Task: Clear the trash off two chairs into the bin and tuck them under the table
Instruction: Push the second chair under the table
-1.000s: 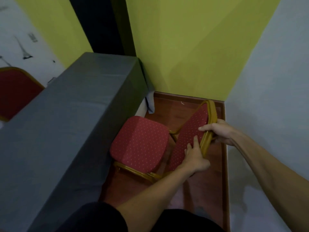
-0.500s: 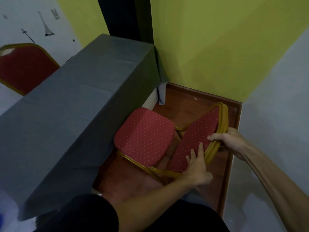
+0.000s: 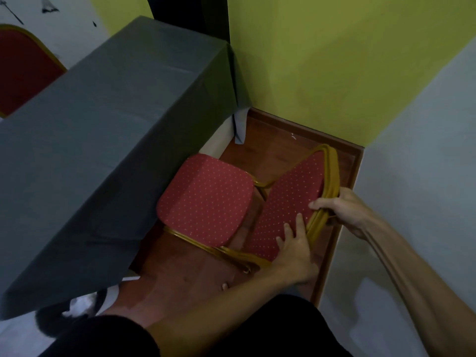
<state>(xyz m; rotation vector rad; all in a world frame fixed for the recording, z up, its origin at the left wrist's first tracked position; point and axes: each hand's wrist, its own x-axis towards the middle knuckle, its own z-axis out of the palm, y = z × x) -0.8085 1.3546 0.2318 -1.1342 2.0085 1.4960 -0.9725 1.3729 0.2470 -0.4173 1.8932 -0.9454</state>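
Observation:
A red dotted chair [image 3: 206, 199] with a gold frame stands beside the grey-clothed table [image 3: 108, 130], its seat's left edge under the hanging cloth. Its seat is bare. My right hand [image 3: 342, 212] grips the gold rim of the backrest from behind, thumb over the front. My left hand [image 3: 293, 248] rests flat on the backrest's red padding near its lower end, fingers spread and wrapping the rim. No bin and no trash are in view.
A second red chair [image 3: 23, 70] stands beyond the table at the far left. A green wall [image 3: 322, 63] and a pale wall [image 3: 417, 176] close the corner right behind the chair. Brown wooden floor [image 3: 180, 271] shows below the seat.
The view has shifted and drawn closer; the chair's seat sits slightly further under the table cloth. Both hands keep their hold on the backrest.

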